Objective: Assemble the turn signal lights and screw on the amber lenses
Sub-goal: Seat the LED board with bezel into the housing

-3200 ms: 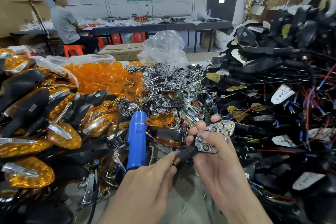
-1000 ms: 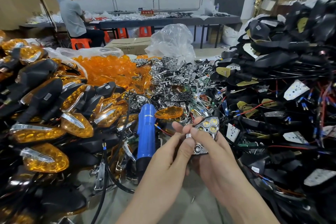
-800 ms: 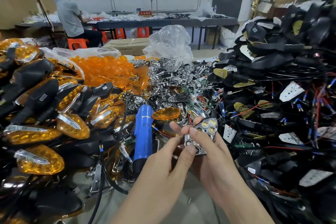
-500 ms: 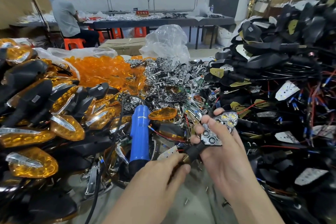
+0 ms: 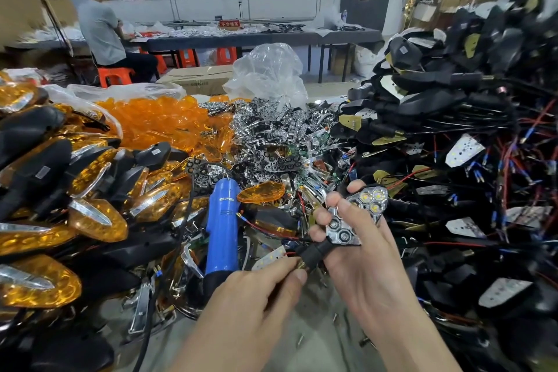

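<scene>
Turn signal light (image 5: 344, 229), chrome honeycomb reflector on a black stem, sits in the right hand (image 5: 362, 275), grip curled round it. The left hand (image 5: 250, 305) has slid down off the reflector, its grip pinching the brass stem tip (image 5: 301, 266). Reflector looks seated, so the loose amber plastic lens (image 5: 261, 192) should be next.

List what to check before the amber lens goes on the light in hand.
1. Light held steady: the right hand grips it, ok.
2. Light's parts fully seated together: cannot tell.
3. A hand free to fetch the lens: the left hand pinches the light's stem end, not ok.
4. Amber lens ready: one lies loose beside the screwdriver, ok.
5. Screwdriver likely within reach: it lies just ahead of the left hand, untouched, ok.
</scene>
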`<control>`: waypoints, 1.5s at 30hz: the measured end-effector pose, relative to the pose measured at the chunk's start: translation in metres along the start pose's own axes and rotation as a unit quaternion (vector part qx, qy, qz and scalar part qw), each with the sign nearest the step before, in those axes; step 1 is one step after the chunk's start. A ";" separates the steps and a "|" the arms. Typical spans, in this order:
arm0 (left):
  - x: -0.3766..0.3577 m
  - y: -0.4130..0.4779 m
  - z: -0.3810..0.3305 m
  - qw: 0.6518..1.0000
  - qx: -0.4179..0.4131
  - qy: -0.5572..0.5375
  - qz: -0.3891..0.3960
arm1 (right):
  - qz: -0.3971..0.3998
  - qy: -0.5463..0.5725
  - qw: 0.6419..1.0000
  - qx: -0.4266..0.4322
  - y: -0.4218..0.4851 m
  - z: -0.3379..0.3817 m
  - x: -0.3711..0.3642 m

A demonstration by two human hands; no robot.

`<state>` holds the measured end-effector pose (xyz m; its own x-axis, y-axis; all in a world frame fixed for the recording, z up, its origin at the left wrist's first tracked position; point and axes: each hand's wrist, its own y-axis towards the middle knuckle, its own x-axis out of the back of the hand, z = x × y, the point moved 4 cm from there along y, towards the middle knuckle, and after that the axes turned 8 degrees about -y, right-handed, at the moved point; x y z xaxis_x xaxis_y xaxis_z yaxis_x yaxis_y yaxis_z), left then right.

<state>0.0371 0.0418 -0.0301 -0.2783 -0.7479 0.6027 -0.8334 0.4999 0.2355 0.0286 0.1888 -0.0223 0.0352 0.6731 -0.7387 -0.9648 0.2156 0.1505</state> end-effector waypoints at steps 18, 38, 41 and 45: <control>-0.004 -0.001 0.003 0.999 -0.001 0.046 0.009 | 0.018 -0.004 1.000 0.001 0.000 -0.001 0.001; 0.001 0.002 0.001 0.989 0.021 -0.143 -0.035 | 0.013 -0.078 0.996 -0.052 -0.007 -0.013 -0.003; -0.002 0.004 -0.005 0.968 0.054 -0.243 -0.020 | 0.045 -0.152 0.981 -0.109 -0.012 -0.022 -0.009; -0.003 0.008 -0.009 0.935 0.100 -0.340 -0.011 | 0.052 -0.194 0.970 -0.140 -0.014 -0.031 -0.011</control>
<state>0.0354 0.0519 -0.0233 -0.4435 -0.8953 -0.0416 -0.8958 0.4412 0.0544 0.0340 0.1565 -0.0370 -0.0223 0.9080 -0.4184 -0.9994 -0.0306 -0.0131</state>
